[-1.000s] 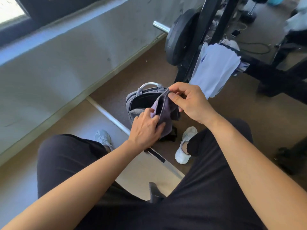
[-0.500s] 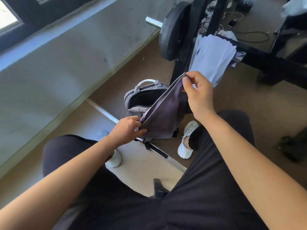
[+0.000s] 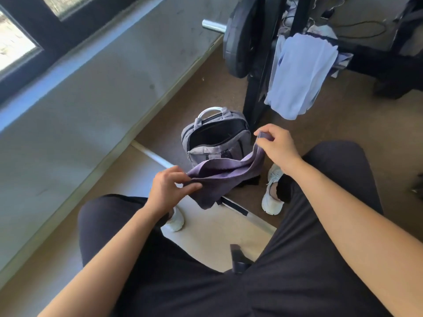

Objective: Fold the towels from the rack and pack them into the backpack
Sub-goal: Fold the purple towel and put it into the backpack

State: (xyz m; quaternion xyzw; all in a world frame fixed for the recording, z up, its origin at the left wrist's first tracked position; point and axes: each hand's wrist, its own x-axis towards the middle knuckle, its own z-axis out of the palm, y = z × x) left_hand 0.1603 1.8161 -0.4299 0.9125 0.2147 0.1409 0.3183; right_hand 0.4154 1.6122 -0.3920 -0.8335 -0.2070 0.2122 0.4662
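Note:
A dark purple towel (image 3: 225,177) stretches between my two hands, sagging in the middle above the floor. My left hand (image 3: 168,191) pinches its near left corner. My right hand (image 3: 278,146) pinches the far right corner, a little higher. Just behind the towel a grey backpack (image 3: 199,152) stands upright on the floor with its top zipped wide open and a dark inside showing. A pale blue towel (image 3: 302,76) hangs over the black rack (image 3: 258,88) beyond the backpack.
A black weight plate (image 3: 240,37) sits on a barbell (image 3: 212,26) on the rack at the top. My legs in dark trousers and white shoes (image 3: 272,191) flank the backpack. A wall with a window is on the left. Cables lie on the floor behind the rack.
My hands have drawn apart and lowered, spreading the purple towel out from a bunched hold into a wide span. The backpack's open top is now uncovered.

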